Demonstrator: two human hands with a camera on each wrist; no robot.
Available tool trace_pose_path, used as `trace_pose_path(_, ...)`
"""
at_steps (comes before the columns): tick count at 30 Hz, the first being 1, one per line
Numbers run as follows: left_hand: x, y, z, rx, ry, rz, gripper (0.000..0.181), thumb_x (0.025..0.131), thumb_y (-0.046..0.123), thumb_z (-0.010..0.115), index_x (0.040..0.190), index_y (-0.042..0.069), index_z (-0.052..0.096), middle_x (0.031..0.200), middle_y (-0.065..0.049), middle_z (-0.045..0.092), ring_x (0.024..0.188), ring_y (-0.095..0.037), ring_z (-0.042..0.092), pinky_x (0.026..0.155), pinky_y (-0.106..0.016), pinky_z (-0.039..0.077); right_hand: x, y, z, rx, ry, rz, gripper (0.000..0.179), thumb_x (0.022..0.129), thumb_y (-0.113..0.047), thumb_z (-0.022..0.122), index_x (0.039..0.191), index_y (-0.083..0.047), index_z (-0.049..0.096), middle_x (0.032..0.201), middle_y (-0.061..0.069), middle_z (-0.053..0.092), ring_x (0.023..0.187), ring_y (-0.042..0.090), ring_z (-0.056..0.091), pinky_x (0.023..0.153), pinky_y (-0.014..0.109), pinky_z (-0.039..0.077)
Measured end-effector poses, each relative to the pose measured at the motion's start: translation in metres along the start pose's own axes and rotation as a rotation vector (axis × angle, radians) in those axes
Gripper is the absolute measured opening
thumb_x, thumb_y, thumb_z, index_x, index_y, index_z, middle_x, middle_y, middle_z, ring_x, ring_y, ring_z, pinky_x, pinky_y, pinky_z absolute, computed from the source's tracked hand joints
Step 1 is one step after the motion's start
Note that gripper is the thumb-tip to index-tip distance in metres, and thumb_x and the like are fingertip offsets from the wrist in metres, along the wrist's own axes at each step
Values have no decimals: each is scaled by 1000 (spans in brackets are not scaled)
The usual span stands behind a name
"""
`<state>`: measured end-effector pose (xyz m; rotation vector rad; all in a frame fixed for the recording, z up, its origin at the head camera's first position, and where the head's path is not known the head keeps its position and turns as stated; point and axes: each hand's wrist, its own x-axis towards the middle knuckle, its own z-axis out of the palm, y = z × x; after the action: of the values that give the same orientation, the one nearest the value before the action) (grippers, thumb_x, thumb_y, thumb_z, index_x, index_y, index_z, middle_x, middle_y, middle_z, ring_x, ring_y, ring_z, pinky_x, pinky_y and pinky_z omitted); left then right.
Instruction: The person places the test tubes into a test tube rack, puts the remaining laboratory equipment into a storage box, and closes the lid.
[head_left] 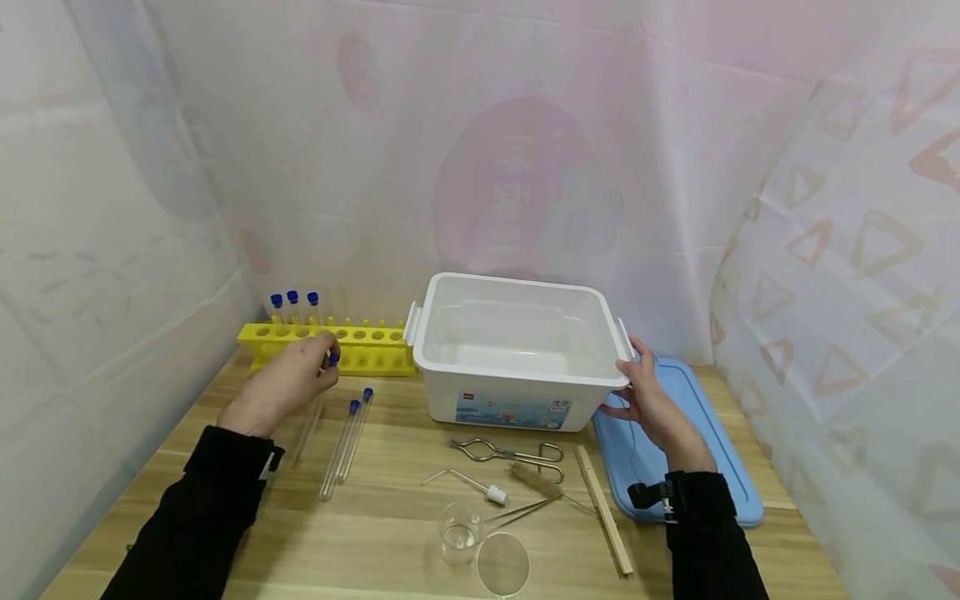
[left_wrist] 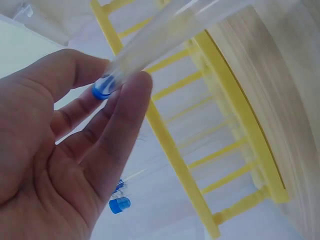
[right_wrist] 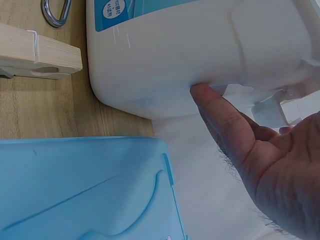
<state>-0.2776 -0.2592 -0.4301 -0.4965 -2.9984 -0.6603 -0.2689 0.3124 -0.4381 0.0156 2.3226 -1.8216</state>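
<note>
My left hand (head_left: 292,379) pinches a clear test tube (left_wrist: 155,40) near its blue stopper (left_wrist: 102,89), between thumb and fingers. It is just in front of the yellow test tube rack (head_left: 375,335); three blue-capped tubes stand at the rack's left end. Two more capped test tubes (head_left: 347,450) lie on the table to the right of this hand. My right hand (head_left: 652,404) holds the white plastic box (head_left: 517,379) at its right end, by the handle. Its thumb (right_wrist: 220,112) presses the box's outer wall, while the other fingers are partly hidden behind the handle.
A blue lid (head_left: 712,433) lies right of the box. In front are metal crucible tongs (head_left: 498,452), a bent glass tube with a white stopper (head_left: 495,494), a brush (head_left: 536,479), tweezers (head_left: 517,512), a small beaker (head_left: 459,533), a round glass dish (head_left: 502,565) and a wooden clamp (head_left: 603,508).
</note>
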Motion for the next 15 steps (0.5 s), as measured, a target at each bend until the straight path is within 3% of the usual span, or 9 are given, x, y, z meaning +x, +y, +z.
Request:
trace_pose_path(4, 0, 2, -2, -8, 59, 33, 20, 115, 5, 69, 133, -1, 62, 103, -14, 73, 78, -20, 58, 65, -32, 46, 0, 0, 0, 0, -1, 3, 87, 122, -51, 43, 184, -43, -17, 193, 23, 19, 172, 55, 44, 124, 71, 59)
trace_pose_path(9, 3, 4, -5, -13, 105, 43, 28, 115, 6, 70, 140, -3, 63, 120, -25, 79, 100, -33, 78, 78, -44, 64, 0, 1, 0, 0, -2, 0, 87, 122, -52, 44, 184, -43, -17, 193, 22, 20, 172, 55, 45, 124, 70, 60)
trace_pose_path(15, 4, 6, -5, 6, 192, 76, 33, 116, 7, 70, 146, -3, 64, 131, -27, 77, 110, -40, 80, 84, -51, 71, 0, 0, 0, -4, 0, 1, 87, 122, -54, 44, 184, -43, -17, 193, 22, 20, 172, 54, 45, 124, 69, 60)
